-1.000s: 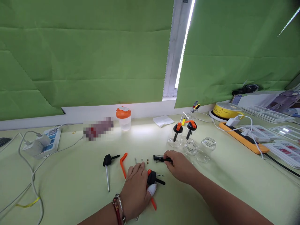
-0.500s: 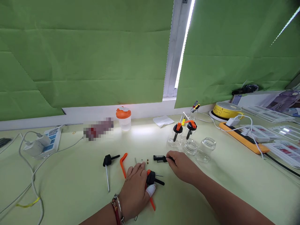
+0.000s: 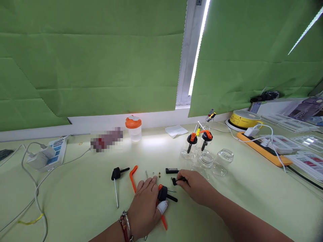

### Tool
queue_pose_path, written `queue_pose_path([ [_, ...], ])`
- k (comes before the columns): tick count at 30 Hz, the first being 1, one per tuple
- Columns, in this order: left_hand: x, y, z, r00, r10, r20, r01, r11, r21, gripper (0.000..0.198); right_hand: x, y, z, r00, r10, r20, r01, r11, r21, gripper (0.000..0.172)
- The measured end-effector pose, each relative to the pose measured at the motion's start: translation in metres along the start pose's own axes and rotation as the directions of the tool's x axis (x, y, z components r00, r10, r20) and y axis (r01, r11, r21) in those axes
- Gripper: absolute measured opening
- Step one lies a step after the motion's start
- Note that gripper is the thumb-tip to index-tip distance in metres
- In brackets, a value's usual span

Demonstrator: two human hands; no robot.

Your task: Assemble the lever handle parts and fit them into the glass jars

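Nearest us, our left hand (image 3: pixel 146 207) lies palm down, fingers stretched forward, thumb apart, partly covering an orange lever (image 3: pixel 164 222); whether it grips anything underneath, we can't tell. Right by that thumb sits a black fitting (image 3: pixel 163 194). And here's our right hand (image 3: pixel 193 185), fingertips pinched together on a small black part (image 3: pixel 174 182), low over the table (image 3: pixel 83 201)! Just beyond that, we spot a black spring piece (image 3: pixel 171 171) lying flat. Farther off stand clear glass jars (image 3: pixel 206 161), then an orange-lidded cup (image 3: pixel 133 128), with green blinds (image 3: pixel 101 67) behind.
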State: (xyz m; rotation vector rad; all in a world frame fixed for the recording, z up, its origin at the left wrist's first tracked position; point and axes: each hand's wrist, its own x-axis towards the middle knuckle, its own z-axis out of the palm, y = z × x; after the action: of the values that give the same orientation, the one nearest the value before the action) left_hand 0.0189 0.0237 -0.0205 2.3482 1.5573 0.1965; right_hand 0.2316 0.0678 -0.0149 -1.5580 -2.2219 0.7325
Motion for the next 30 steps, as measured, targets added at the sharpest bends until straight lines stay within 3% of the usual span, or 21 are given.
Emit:
queue_pose_path([
  [3,0.0,0.001,-0.001,1.0,-0.003,0.013,0.003,1.0,0.006,0.036,-0.001,0.002,0.007,0.999,-0.006,0.034,0.008,0.997,-0.083,0.005],
  [10,-0.004,-0.005,0.004,0.999,0.052,0.003,-0.052,0.998,0.033,0.046,0.005,0.003,0.013,0.997,-0.075,0.036,0.081,0.974,-0.21,0.01],
  [17,-0.006,-0.002,0.001,0.996,0.089,0.013,-0.09,0.994,0.068,0.044,0.01,0.01,0.022,0.994,-0.091,-0.057,0.08,0.983,-0.167,0.011],
  [30,-0.007,-0.001,0.0,0.993,0.115,-0.012,-0.115,0.993,0.036,0.042,0.017,0.009,0.025,0.985,-0.122,-0.122,0.104,0.985,-0.137,0.014],
])
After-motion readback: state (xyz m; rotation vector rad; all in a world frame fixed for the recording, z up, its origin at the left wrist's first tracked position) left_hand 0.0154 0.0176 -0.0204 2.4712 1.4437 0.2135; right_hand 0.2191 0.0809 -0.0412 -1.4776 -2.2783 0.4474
